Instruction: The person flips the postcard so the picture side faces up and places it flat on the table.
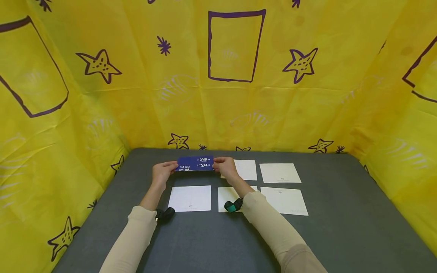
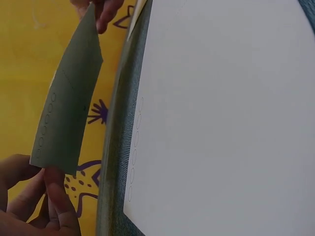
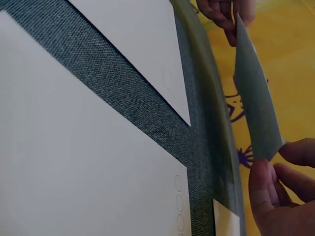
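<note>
A postcard (image 1: 195,163) with a dark blue face and white lettering is held up off the table near its far edge. My left hand (image 1: 162,173) pinches its left end between thumb and fingers. At the other end my right hand (image 1: 226,168) pinches it the same way. Both wrist views show the card's pale back; a column of small ovals is printed on the postcard (image 2: 66,108) in the left wrist view. In the right wrist view the fingers of the right hand (image 3: 283,189) grip the lower edge of the postcard (image 3: 256,98).
Several white cards lie face down on the dark grey table (image 1: 205,242): one card (image 1: 190,198) at front left, another (image 1: 285,201) at front right, one (image 1: 280,173) at back right. My right arm partly covers two others. A yellow patterned cloth (image 1: 235,106) hangs behind.
</note>
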{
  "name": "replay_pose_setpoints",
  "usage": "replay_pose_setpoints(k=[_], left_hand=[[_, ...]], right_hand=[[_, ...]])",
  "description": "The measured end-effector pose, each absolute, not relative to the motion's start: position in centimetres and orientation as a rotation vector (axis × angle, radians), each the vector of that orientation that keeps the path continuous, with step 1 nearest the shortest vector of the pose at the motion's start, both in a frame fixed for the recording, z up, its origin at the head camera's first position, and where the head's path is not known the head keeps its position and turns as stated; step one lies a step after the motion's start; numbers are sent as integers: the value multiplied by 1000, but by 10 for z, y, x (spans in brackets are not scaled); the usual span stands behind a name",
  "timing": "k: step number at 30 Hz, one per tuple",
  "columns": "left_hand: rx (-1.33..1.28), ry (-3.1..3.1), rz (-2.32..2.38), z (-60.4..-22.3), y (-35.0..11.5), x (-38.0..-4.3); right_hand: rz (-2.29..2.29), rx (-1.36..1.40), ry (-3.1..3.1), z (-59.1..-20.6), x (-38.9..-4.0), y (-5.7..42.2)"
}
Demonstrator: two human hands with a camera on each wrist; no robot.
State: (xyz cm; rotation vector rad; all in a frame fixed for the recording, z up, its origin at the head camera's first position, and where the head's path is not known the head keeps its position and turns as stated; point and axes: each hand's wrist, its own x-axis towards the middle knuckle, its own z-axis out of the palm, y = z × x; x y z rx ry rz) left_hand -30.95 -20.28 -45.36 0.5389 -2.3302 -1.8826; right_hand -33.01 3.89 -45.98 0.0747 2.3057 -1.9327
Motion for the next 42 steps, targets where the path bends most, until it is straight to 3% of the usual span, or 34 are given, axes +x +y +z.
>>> replay_pose_setpoints(k=[17, 42], left_hand=[[496, -2409, -1892, -461, -200, -310], [556, -2625, -1708, -462, -204, -308]], right_hand=[[-1960, 246, 2276, -466, -328, 29], [-1821, 194, 2372, -473, -325, 20]])
